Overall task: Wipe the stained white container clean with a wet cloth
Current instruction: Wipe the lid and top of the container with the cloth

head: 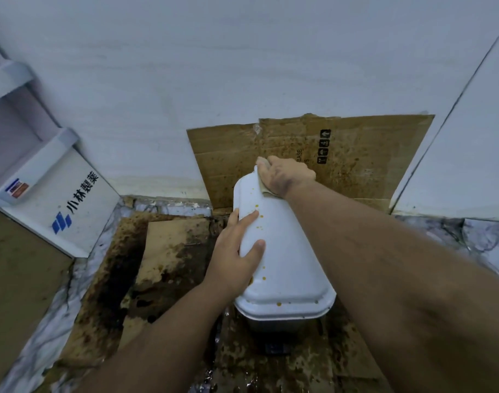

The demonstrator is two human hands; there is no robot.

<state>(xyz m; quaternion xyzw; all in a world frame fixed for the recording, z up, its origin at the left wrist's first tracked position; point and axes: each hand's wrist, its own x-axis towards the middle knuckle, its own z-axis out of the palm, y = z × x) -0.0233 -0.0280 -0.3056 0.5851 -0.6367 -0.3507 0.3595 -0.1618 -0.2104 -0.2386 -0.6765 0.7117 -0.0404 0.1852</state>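
The left hand point(237, 259) grips the side of the orange-spotted white plastic container point(282, 251) while the right hand point(285, 174) clutches a beige cloth point(263, 180) against its far end.

Pale white wall point(214, 66) fills upper view. Stained brown cardboard sheet point(356, 154) leans against wall base. Marbled floor point(483, 239) below wall, more soiled cardboard point(169, 251) lying on it. Left of wall, white box point(81, 199) with blue logo and dark characters. Light dim, even.
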